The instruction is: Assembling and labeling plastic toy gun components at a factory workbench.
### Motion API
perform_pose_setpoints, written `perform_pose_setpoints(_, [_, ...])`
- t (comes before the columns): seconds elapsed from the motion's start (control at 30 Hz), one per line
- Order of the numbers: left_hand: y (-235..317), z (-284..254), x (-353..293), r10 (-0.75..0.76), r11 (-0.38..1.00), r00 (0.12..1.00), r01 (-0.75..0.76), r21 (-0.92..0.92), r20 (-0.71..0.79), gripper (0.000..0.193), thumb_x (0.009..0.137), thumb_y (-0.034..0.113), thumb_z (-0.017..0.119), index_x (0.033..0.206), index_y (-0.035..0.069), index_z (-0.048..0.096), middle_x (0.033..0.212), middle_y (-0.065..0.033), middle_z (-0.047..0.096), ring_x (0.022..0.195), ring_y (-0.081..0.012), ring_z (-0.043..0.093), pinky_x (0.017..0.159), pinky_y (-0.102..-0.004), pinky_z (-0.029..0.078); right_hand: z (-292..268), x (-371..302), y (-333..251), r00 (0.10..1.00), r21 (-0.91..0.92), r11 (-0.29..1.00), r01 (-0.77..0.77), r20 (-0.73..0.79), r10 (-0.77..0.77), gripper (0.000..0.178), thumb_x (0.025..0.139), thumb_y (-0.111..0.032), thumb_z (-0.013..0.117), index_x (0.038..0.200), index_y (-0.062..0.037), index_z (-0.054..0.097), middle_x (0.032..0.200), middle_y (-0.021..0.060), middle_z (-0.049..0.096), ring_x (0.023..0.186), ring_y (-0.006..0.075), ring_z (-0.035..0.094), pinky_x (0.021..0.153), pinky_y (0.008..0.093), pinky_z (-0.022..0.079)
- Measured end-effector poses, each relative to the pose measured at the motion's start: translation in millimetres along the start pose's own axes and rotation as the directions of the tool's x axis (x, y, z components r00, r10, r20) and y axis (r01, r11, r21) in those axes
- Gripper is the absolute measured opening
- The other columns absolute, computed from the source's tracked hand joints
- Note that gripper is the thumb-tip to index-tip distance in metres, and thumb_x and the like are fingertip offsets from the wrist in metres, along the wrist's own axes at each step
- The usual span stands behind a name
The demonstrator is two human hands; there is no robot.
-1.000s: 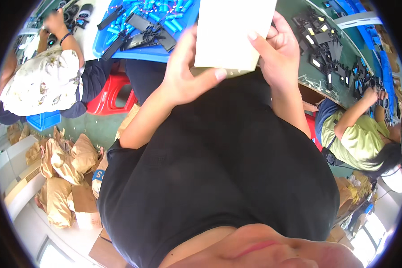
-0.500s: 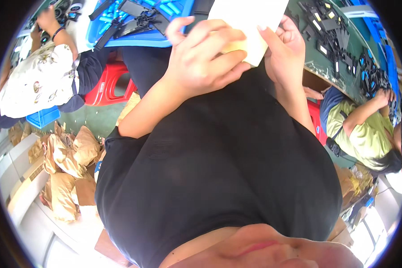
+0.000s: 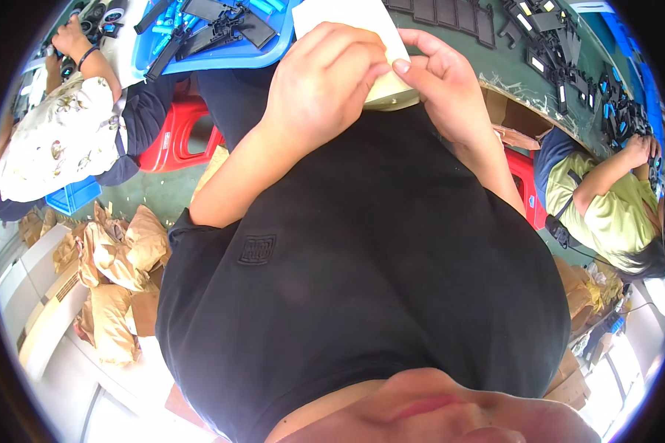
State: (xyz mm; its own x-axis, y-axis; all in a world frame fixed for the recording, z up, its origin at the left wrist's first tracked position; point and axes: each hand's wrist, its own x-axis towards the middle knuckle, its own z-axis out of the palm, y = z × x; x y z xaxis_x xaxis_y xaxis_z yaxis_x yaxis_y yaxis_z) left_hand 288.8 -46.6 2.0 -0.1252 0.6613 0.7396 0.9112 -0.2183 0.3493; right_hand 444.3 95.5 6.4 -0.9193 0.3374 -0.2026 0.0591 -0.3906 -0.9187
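A white paper sheet (image 3: 355,16), pale yellow along its lower edge, is up in front of my chest between both hands. My left hand (image 3: 321,83) lies over its left part, fingers curled and the thumb and fingertips pinched at the lower middle. From the other side my right hand (image 3: 451,85) grips the right edge, its thumb tip close to the left fingertips. Whether something small sits between those fingertips cannot be made out. Left of the sheet stands a blue tray (image 3: 222,55) with black plastic parts (image 3: 255,31) and blue cylinders (image 3: 162,37).
On the green table, black plastic parts (image 3: 440,13) lie beyond my right hand, and more with pale labels (image 3: 561,55) farther right. One person (image 3: 59,144) works at left, another (image 3: 606,199) at right. A red stool (image 3: 176,140) and brown paper bags (image 3: 118,255) are at left.
The sheet and both hands have shifted left and the sheet has turned. My left fingers, spread earlier, are now drawn together at its lower part. More black parts show behind.
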Motion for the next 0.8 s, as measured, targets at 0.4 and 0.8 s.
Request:
perform_pose_setpoints(0.4, [3, -52, -5, -0.206, 0.244, 0.774, 0.633, -0.735, 0.598, 0.012, 0.103, -0.004, 0.061, 0.112, -0.004, 0.069, 0.096, -0.0125, 0.075, 0.083, -0.0162, 0.076, 0.069, -0.0278, 0.062, -42, -2, 15, 0.86, 0.009, 0.914, 0.405, -0.342, -0.378, 0.031, 0.103, -0.003, 0.063, 0.132, 0.0062, 0.059, 0.112, 0.0145, 0.077, 0.102, 0.0189, 0.074, 0.09, 0.0327, 0.057])
perform_pose_setpoints(0.8, [-47, 32, -107, -0.381, 0.924, 0.64, 0.281, 0.258, 0.667, 0.031, 0.088, -0.001, 0.064, 0.117, 0.004, 0.076, 0.142, -0.0247, 0.061, 0.127, -0.0422, 0.062, 0.108, -0.0469, 0.051, -39, 7, -4, 0.812, 0.074, 0.868, 0.492, -0.397, -0.427, 0.021, 0.104, -0.003, 0.058, 0.124, 0.0026, 0.06, 0.115, 0.0123, 0.073, 0.105, 0.0195, 0.071, 0.098, 0.0325, 0.055])
